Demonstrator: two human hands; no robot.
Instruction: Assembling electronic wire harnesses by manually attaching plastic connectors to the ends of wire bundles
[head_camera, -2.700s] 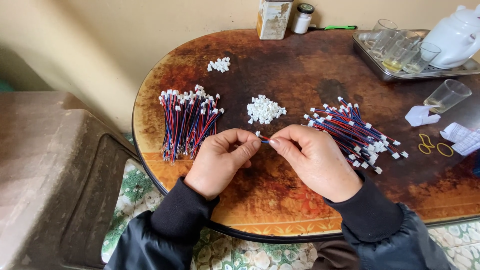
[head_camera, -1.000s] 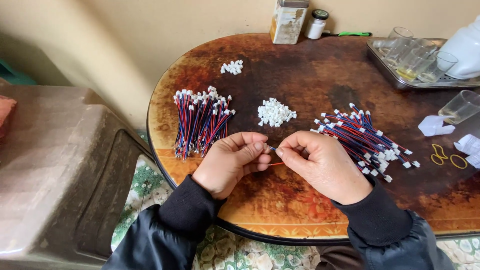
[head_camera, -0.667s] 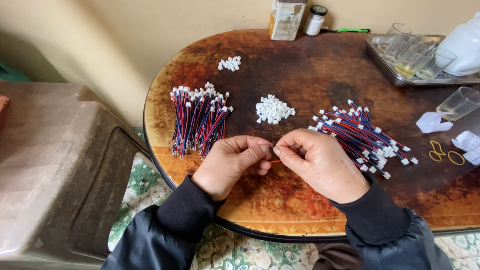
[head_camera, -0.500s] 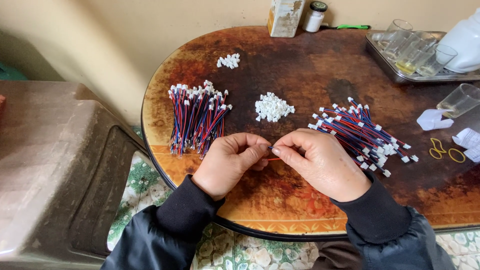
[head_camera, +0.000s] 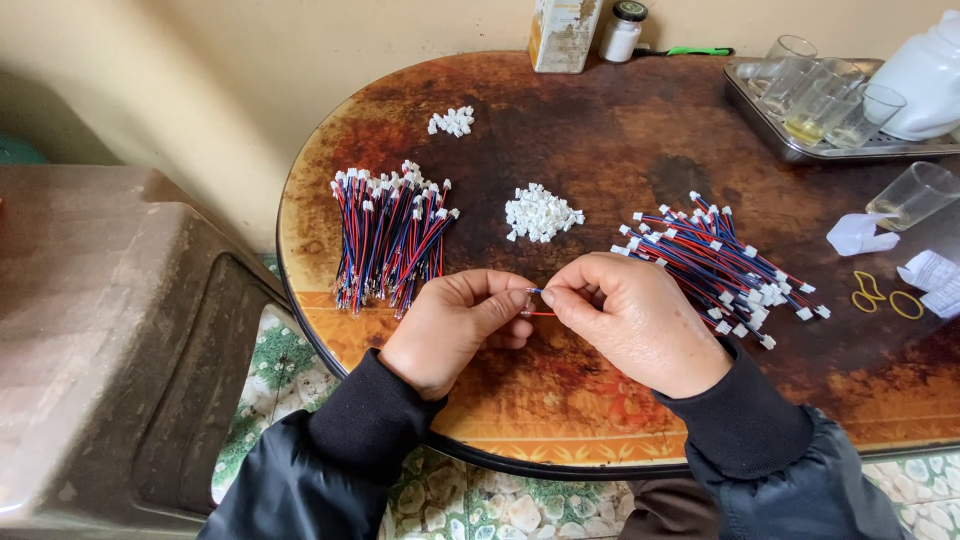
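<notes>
Both hands met over the bench (head_camera: 600, 130): the left hand (head_camera: 455, 330) and right hand (head_camera: 635, 320) pinched one red-and-blue wire (head_camera: 535, 303) between fingertips. Bundled wires (head_camera: 385, 235) lay left, a looser pile (head_camera: 720, 265) right, apparently finished; white connectors (head_camera: 540, 212) remained.

My right hand (head_camera: 635, 325) hides most of the thin wire (head_camera: 540, 313) I pinch; the white teapot (head_camera: 925, 75) at 2 o'clock is cut off.
</notes>
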